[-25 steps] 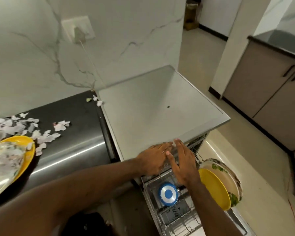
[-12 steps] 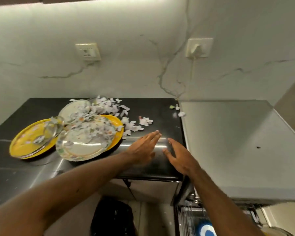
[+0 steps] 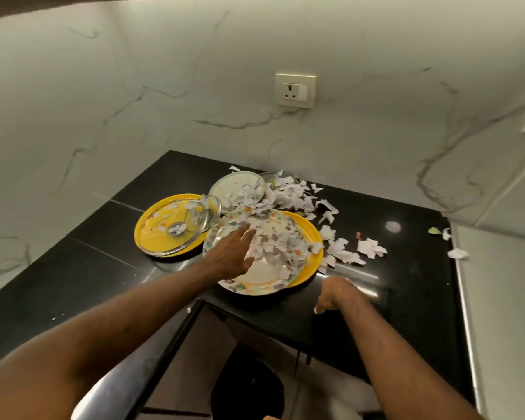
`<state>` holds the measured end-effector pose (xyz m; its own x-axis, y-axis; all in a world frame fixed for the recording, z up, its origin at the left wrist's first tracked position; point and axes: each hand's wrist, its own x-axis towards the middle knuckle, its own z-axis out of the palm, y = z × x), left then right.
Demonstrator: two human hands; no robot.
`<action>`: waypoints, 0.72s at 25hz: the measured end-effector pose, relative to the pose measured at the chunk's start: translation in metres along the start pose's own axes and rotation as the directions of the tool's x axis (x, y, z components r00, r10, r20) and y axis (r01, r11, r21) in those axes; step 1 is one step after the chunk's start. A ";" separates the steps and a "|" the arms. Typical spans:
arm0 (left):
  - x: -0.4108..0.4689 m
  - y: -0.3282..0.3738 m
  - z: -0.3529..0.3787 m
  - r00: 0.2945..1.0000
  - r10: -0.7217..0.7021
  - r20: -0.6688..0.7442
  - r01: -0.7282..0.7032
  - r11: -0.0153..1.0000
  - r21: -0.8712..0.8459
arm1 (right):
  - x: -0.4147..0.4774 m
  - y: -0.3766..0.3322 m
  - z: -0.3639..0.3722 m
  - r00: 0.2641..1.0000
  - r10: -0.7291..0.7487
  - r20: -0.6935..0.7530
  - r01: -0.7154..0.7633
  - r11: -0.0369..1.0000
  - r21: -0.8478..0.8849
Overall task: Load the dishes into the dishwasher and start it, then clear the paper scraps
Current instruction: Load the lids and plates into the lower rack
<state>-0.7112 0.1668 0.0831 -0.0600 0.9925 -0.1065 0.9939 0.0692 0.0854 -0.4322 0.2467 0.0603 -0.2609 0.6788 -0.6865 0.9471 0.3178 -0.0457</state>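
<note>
A patterned plate (image 3: pixel 259 281) heaped with torn paper scraps (image 3: pixel 281 244) lies on a yellow plate (image 3: pixel 312 237) on the black counter (image 3: pixel 406 286). My left hand (image 3: pixel 232 256) reaches over the patterned plate's left side, fingers straight and spread, touching the scraps. My right hand (image 3: pixel 334 295) rests on the counter just right of that plate, fingers bent down, holding nothing. Further left, a second yellow plate (image 3: pixel 147 241) carries a tilted glass bowl (image 3: pixel 194 219). A white plate (image 3: pixel 234 186) sits behind. More loose scraps (image 3: pixel 370 247) are strewn to the right.
The grey dishwasher top (image 3: pixel 503 313) adjoins the counter on the right, with a few scraps (image 3: pixel 456 253) at its edge. A wall socket (image 3: pixel 294 90) sits on the marble wall behind. A black bin (image 3: pixel 249 389) stands on the floor below the counter.
The view swung left from the dishwasher to the counter. My left hand moved forward onto the scrap-covered patterned plate. My right hand came to rest on the counter with its fingers bent.
</note>
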 end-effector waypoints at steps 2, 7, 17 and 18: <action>0.001 -0.027 -0.004 0.995 -0.099 -0.023 0.099 0.995 0.019 | 0.003 -0.009 -0.011 0.998 0.004 0.060 0.003 0.994 -0.108; 0.005 -0.074 -0.006 0.902 -0.429 0.056 0.423 0.902 0.089 | 0.007 -0.008 -0.026 0.998 0.034 0.051 -0.024 0.983 -0.183; 0.009 -0.113 0.003 0.846 -0.530 0.050 0.500 0.823 0.269 | 0.033 -0.040 -0.020 0.976 0.140 0.165 -0.081 0.943 -0.323; 0.010 -0.114 0.004 0.845 -0.532 0.045 0.501 0.819 0.280 | 0.036 -0.040 -0.020 0.974 0.141 0.177 -0.077 0.941 -0.328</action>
<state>-0.8247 0.1682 0.0682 -0.5754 0.7977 -0.1804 0.8100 0.5253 -0.2606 -0.4836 0.2717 0.0515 -0.0871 0.5888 -0.8036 0.8502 0.4644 0.2481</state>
